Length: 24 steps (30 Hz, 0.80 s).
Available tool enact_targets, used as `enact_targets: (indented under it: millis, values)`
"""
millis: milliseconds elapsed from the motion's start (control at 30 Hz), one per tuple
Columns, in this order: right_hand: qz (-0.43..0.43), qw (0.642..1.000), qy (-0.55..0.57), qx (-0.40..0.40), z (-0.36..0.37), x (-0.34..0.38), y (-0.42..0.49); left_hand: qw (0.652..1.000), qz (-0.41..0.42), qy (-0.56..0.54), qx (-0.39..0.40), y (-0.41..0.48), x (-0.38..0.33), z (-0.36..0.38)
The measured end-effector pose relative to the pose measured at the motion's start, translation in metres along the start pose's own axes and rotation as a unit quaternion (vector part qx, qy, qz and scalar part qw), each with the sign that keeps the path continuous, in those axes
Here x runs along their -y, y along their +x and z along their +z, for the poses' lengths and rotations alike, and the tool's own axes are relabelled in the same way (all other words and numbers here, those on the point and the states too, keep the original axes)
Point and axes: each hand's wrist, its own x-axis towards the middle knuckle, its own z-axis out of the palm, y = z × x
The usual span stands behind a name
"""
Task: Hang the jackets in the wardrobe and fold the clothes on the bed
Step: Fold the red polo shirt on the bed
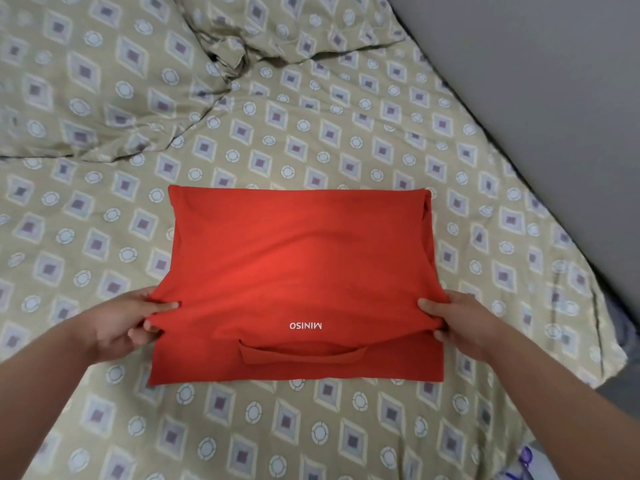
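**A:** How are the arms and hands posed?

**B:** Both forearms are stretched forward over the near part of the bed point(311, 427). The left hand point(133, 322) is set at the left side of the red T-shirt point(298, 251) and the right hand point(450, 322) at its right side, roughly level with each other. On each hand the thumb is laid on top of the cloth and the fingers are curled beneath it.

**A:** What is held, and how firmly?

**B:** A fold of the shirt is pinched by each hand between thumb and fingers. Both hands are closed round the cloth rather than spread. Between the two grips the fabric is raised into a low ridge running across the shirt.

**A:** Where is the shirt found?

**B:** It is laid about the middle of the bed, somewhat nearer the near edge than the far one, folded to a rough rectangle. The collar point(301, 355) is seen close to the shirt's near edge. Just beyond it, white lettering point(305, 326) is read as MINISO, upside down. A grey surface point(536, 98) is seen along the bed's right edge.

**A:** How many of each thing are counted?

**B:** One red T-shirt, two hands and one bed are counted. Rumpled bedding point(104, 98) in the same print is heaped toward the far left corner. Whether it is one pillow or two cannot be told.
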Motion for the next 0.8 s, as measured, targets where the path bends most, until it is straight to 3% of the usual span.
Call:
enact_targets:
  millis: [67, 133, 200, 233, 267, 300, 333, 500, 600, 667, 733, 800]
  values:
    - [-0.014, 0.998, -0.047, -0.043, 0.001, -0.005, -0.001, 0.993, 0.04, 0.098, -0.054, -0.001, 0.007, 0.004]
    - [-0.046, 0.985, -0.123, -0.108, 0.003, -0.006, 0.0, 0.952, 0.117, 0.235, -0.158, -0.005, 0.011, 0.016]
    - [-0.091, 0.954, -0.188, -0.213, 0.007, -0.003, 0.003, 0.856, 0.192, 0.358, -0.32, -0.008, 0.013, 0.033]
    - [-0.109, 0.939, -0.201, -0.257, 0.008, 0.0, 0.004, 0.781, 0.246, 0.422, -0.39, -0.009, 0.015, 0.041]
    - [-0.117, 0.932, -0.197, -0.279, 0.011, 0.001, 0.004, 0.706, 0.315, 0.48, -0.415, -0.009, 0.017, 0.052]
    - [-0.115, 0.934, -0.188, -0.281, 0.013, 0.001, 0.004, 0.661, 0.377, 0.521, -0.387, -0.009, 0.018, 0.066]
    - [-0.107, 0.939, -0.184, -0.271, 0.016, 0.001, 0.005, 0.65, 0.411, 0.549, -0.328, -0.008, 0.02, 0.086]
    - [-0.098, 0.967, -0.137, -0.193, 0.013, -0.006, -0.001, 0.787, 0.387, 0.478, -0.043, 0.01, 0.006, 0.257]
    - [-0.131, 0.973, -0.093, -0.168, 0.014, -0.011, -0.01, 0.827, 0.328, 0.457, -0.015, 0.027, -0.008, 0.358]
    - [-0.162, 0.974, -0.061, -0.143, 0.025, -0.014, -0.019, 0.839, 0.266, 0.473, -0.04, 0.035, -0.015, 0.398]
    - [-0.19, 0.974, -0.054, -0.11, 0.041, -0.015, -0.026, 0.812, 0.228, 0.53, -0.09, 0.039, -0.016, 0.413]
    - [-0.212, 0.972, -0.041, -0.087, 0.057, -0.014, -0.032, 0.782, 0.256, 0.556, -0.115, 0.045, -0.019, 0.408]
